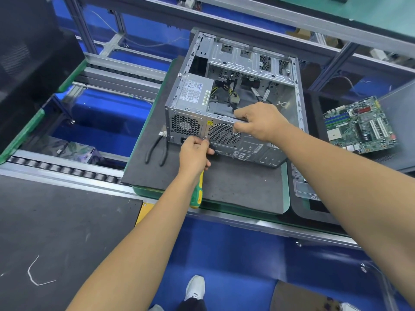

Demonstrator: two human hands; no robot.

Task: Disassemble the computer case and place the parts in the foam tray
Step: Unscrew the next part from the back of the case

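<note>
While the computer case [233, 97] lies on its side with the open face up on the dark mat [235, 187] toward the far middle of the worktop [67, 221], its rear panel faces the person and its long axis runs away from them toward the far edge. Power supply [195, 92]: seated in the near-left corner of the case, its grille at the rear panel. Left hand [195, 153]: fingers curled round a green-and-yellow screwdriver [196, 194], the tip hidden but apparently at the rear panel just below the power supply; judged to be working a retaining screw. Right hand [260, 122]: gripping the upper rim of the rear panel above the fan grille [223, 134], steadying the case. Left hand is the nearer to the screw. Pliers [157, 151]: on the mat, left of the case. Motherboard [359, 125]: lying well apart toward the right edge.
</note>
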